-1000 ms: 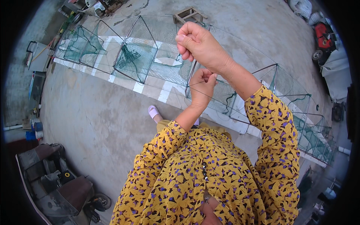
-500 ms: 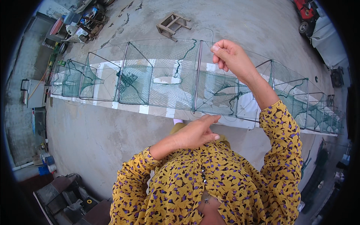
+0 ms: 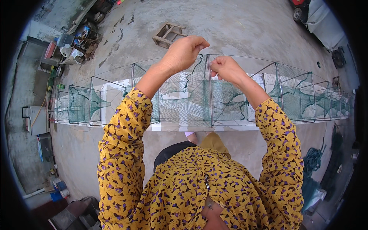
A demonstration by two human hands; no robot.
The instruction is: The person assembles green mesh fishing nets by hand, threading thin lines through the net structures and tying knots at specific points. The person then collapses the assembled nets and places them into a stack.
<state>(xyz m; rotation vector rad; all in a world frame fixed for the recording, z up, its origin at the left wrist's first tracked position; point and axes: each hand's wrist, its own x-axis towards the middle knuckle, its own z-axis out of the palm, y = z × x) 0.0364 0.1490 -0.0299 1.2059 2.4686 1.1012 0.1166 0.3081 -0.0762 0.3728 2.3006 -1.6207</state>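
Note:
A long net trap of green mesh on dark rectangular frames stretches left to right before me. My left hand is raised above the far top edge of its middle section, thumb and fingers drawn together. Close by on the right, my right hand pinches beside the top of an upright frame bar. Anything between the fingertips of either hand is too fine to make out. Dark green cord runs down the mesh below my left hand.
Under the trap lies a long, pale striped surface. Beyond it, a small wooden stool lies on the concrete floor. Household clutter lines the left wall. Green netting lies at right, with a covered vehicle farther back.
My left hand has risen from near my waist to the trap's top edge. My right hand has come down toward the upright bar; the thin line seen by it earlier no longer shows.

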